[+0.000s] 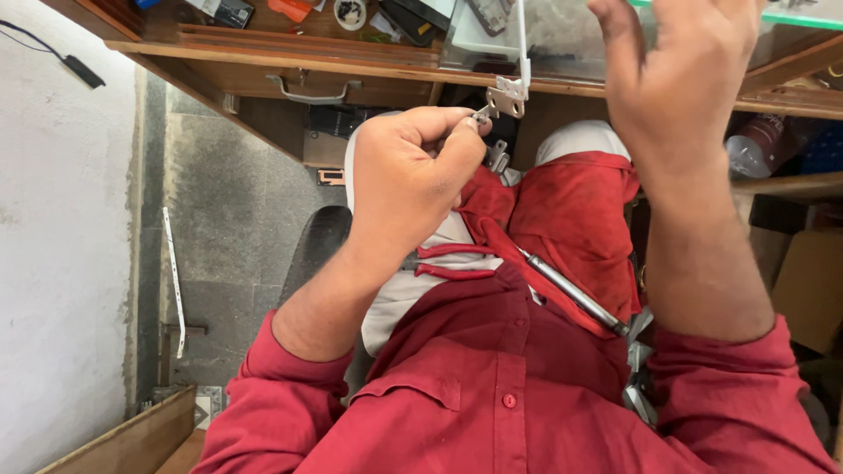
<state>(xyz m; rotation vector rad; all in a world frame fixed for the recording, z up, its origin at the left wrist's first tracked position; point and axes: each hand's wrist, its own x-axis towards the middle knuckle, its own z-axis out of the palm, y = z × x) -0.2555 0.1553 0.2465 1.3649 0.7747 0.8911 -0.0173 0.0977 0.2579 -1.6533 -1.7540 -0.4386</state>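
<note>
Left hand, mid-frame, is clenched, thumb and forefinger pinching a small metal piece at its upper right tip. That piece touches a steel hinge just above and right of the knuckles, fixed to the edge of a glass pane along the top. Right hand, upper right, has its fingers loosely curled against the glass; whether it grips is unclear. Below, on the lap, lie red-handled pliers and a screwdriver.

Red btn shirt, cuffed sleeves, grey trousers
</note>
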